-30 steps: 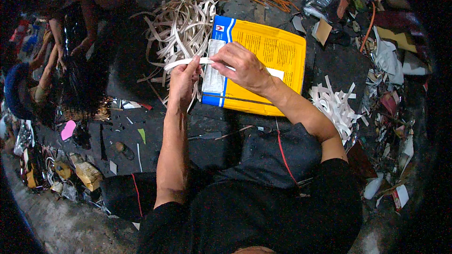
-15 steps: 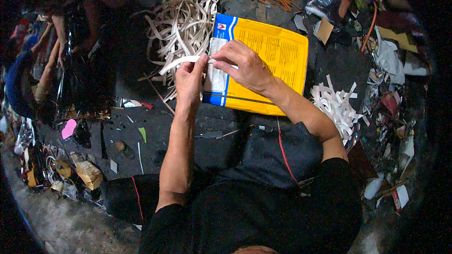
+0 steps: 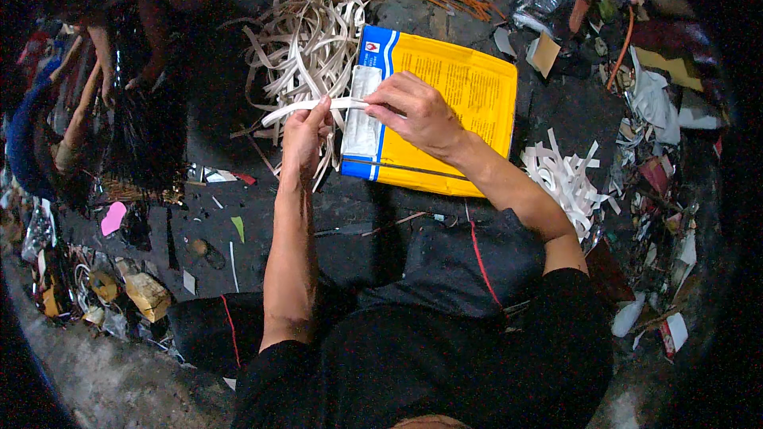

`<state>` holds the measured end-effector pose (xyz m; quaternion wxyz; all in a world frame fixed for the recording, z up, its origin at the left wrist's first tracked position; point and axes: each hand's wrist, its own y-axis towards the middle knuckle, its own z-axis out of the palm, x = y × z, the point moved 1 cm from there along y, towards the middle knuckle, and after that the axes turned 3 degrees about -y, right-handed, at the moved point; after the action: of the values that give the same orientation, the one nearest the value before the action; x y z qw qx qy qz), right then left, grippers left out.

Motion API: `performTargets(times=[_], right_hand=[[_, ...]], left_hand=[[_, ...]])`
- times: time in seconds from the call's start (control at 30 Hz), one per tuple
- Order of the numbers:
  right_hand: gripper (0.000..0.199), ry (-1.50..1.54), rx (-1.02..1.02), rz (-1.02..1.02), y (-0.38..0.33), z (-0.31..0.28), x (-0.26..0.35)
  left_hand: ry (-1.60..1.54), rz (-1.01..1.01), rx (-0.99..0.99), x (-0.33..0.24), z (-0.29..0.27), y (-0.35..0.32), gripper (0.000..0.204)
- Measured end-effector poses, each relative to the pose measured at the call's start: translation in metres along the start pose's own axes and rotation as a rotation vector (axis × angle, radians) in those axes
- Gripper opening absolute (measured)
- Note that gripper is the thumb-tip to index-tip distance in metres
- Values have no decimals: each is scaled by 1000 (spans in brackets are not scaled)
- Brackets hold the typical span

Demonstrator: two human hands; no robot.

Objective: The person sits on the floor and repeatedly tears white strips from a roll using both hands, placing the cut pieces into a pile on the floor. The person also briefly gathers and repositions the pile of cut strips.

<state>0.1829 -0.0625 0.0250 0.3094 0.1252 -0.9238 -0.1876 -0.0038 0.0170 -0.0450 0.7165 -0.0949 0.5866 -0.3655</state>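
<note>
Laterally, a flat white strip [image 3: 343, 103] spans the hands, long axis left-to-right | left hand [image 3: 304, 137] pinching mid-length; right hand [image 3: 415, 114] pinching right end, equally near | right portion over yellow-and-blue panel's [image 3: 469, 83] left border; strip heap [image 3: 306, 48] beyond.

The left hand [image 3: 305, 140] and right hand [image 3: 419, 113] pinch 1 white strip [image 3: 342, 103] over a yellow-and-blue panel's [image 3: 469, 83] left edge.
</note>
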Motion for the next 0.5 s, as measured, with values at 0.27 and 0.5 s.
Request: performTargets(times=[0.27, 0.5], right_hand=[[10, -6, 3, -17, -1, -4, -2], [11, -19, 7, -67, 4, 3, -3]], left_hand=[[-87, 15, 12, 9, -17, 14, 24], [-100, 114, -26, 26, -37, 27, 23]])
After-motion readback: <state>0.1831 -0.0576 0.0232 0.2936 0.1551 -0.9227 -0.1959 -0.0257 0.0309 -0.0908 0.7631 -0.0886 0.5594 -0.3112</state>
